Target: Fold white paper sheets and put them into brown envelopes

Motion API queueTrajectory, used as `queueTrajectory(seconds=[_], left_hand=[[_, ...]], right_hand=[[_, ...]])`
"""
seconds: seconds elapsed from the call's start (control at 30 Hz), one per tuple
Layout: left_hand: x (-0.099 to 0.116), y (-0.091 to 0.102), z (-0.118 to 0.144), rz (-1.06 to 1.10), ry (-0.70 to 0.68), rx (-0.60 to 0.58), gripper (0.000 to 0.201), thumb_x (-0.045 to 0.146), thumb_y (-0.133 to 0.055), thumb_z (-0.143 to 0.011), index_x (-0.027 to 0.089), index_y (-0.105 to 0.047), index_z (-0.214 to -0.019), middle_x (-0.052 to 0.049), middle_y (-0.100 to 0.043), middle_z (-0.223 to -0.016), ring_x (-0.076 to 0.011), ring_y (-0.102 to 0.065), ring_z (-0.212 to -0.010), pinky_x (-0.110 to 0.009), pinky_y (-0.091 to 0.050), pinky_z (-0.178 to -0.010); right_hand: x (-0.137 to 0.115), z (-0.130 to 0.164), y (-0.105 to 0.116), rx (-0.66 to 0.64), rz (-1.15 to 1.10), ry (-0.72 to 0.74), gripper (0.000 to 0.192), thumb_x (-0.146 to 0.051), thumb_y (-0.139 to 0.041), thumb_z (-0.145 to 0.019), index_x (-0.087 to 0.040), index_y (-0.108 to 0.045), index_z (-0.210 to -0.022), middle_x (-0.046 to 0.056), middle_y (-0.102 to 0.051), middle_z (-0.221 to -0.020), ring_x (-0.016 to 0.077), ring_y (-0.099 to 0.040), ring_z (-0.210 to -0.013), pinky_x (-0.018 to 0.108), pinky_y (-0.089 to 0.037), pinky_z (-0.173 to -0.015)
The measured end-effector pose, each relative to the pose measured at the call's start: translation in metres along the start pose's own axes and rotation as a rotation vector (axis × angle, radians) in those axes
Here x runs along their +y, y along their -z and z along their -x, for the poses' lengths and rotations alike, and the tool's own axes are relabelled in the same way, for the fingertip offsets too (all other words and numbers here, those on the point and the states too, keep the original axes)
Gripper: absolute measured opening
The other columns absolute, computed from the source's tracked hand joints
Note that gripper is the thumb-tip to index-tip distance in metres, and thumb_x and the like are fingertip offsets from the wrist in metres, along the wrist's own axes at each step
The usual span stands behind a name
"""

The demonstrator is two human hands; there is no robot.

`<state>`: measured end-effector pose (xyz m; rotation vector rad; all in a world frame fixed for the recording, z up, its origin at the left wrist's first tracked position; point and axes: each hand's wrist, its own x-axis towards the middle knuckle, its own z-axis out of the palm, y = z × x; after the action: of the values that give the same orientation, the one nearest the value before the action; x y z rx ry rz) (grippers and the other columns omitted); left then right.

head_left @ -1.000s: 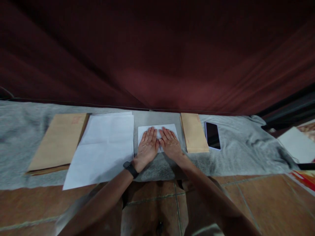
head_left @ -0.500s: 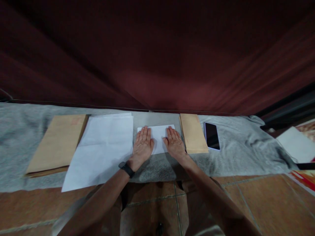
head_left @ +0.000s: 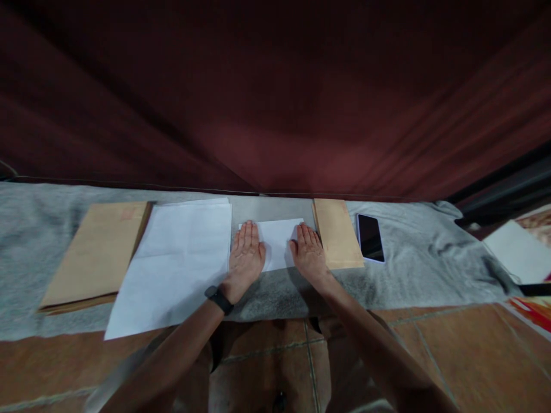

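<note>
A small white sheet of paper (head_left: 278,244), perhaps folded, lies flat in front of me. My left hand (head_left: 247,252) presses palm down on its left end, fingers stretched out. On its right end rests my right hand (head_left: 309,252), also flat with the fingers extended. Left of my left hand lies a stack of large white paper sheets (head_left: 181,252), its near corner hanging over the front edge. Close beside my right hand is a pile of narrow brown envelopes (head_left: 338,232). Neither hand grips anything.
A stack of larger brown envelopes (head_left: 97,252) sits at the far left. Right of the narrow envelopes lies a smartphone (head_left: 371,237). Grey cloth (head_left: 426,258) covers the surface, a dark red curtain (head_left: 275,115) hangs behind it, and the tiled floor (head_left: 267,367) shows in front.
My hands have slid slightly apart on the small white sheet, the left outward to the left and the right a little to the right. More of the sheet's middle shows.
</note>
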<state>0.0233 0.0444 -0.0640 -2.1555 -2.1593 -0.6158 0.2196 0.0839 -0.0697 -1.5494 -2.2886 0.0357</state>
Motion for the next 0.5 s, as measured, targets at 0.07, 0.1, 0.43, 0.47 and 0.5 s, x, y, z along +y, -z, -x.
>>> queueTrajectory(seconds=[0.07, 0.1, 0.43, 0.47, 0.5], left_hand=[[0.006, 0.001, 0.003, 0.021, -0.038, -0.004, 0.063, 0.026, -0.034, -0.100, 0.000, -0.030, -0.157, -0.024, -0.030, -0.166, -0.0311, -0.021, -0.157, -0.054, -0.026, -0.127], [0.010, 0.002, 0.005, 0.035, -0.065, -0.017, 0.063, 0.026, -0.033, -0.100, 0.001, -0.029, -0.158, -0.023, -0.029, -0.166, -0.0303, -0.021, -0.157, -0.053, -0.026, -0.127], [0.034, -0.003, 0.026, 0.063, -0.179, -0.069, 0.063, 0.019, -0.033, -0.098, 0.005, -0.028, -0.159, -0.021, -0.037, -0.164, -0.0277, -0.023, -0.157, -0.053, -0.028, -0.127], [0.034, -0.003, 0.026, 0.056, -0.175, -0.069, 0.063, 0.020, -0.033, -0.099, 0.005, -0.029, -0.159, -0.021, -0.037, -0.163, -0.0277, -0.024, -0.157, -0.053, -0.028, -0.127], [0.033, -0.002, 0.027, 0.048, -0.172, -0.072, 0.062, 0.020, -0.033, -0.099, 0.005, -0.029, -0.159, -0.021, -0.037, -0.163, -0.0276, -0.024, -0.157, -0.053, -0.027, -0.127]], right_hand=[[-0.003, 0.000, 0.003, -0.004, -0.039, 0.039, 0.056, -0.032, -0.037, -0.107, -0.003, -0.040, -0.155, 0.022, -0.039, -0.161, 0.0321, -0.037, -0.150, 0.053, -0.034, -0.122], [-0.005, 0.000, 0.004, -0.015, -0.062, 0.067, 0.056, -0.031, -0.036, -0.107, -0.005, -0.040, -0.156, 0.020, -0.038, -0.163, 0.0306, -0.035, -0.152, 0.052, -0.033, -0.123], [-0.023, 0.004, 0.001, -0.138, -0.127, 0.214, 0.052, -0.030, -0.032, -0.109, -0.008, -0.045, -0.154, 0.014, -0.039, -0.164, 0.0232, -0.032, -0.154, 0.044, -0.028, -0.128], [-0.022, 0.005, 0.001, -0.138, -0.113, 0.214, 0.052, -0.030, -0.032, -0.109, -0.009, -0.045, -0.154, 0.014, -0.038, -0.164, 0.0234, -0.032, -0.154, 0.045, -0.027, -0.128], [-0.021, 0.006, 0.002, -0.136, -0.100, 0.212, 0.051, -0.031, -0.033, -0.109, -0.010, -0.045, -0.155, 0.013, -0.037, -0.164, 0.0236, -0.031, -0.154, 0.045, -0.027, -0.128]])
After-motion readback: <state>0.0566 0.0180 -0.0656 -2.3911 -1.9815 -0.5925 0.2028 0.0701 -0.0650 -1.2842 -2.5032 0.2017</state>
